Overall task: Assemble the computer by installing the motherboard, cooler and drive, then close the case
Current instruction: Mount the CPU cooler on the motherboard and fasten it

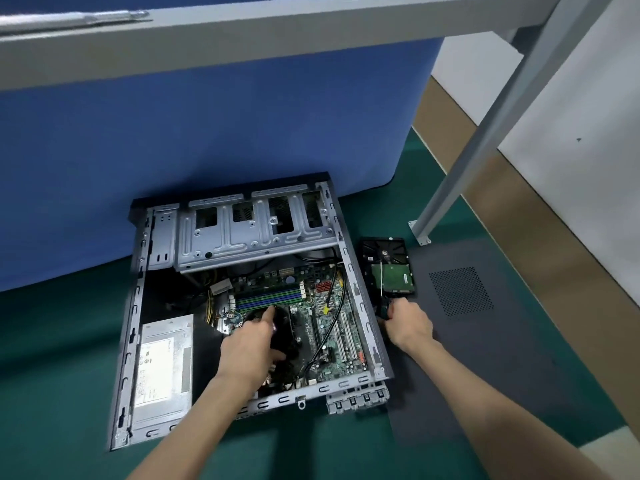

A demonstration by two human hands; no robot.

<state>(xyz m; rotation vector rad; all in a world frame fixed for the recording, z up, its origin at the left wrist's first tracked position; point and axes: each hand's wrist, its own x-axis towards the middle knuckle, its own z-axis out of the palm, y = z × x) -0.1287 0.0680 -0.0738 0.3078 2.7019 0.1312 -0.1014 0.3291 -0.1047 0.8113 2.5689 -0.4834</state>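
Left hand (249,341) lies over the cooler (283,327) inside the case (360,299), forefinger straight, other fingers curled on it; right hand (408,323) grips the screwdriver (381,278) lying across the drive (394,276)

Inside the case (356,278), the left hand (247,344) covers much of the black cooler (282,327); whether it grips cannot be told. The motherboard (332,306) runs out of sight at its far edge beneath the drive cage (256,233). Just right of the case, the right hand (408,323) hides the handle of the screwdriver (381,277).
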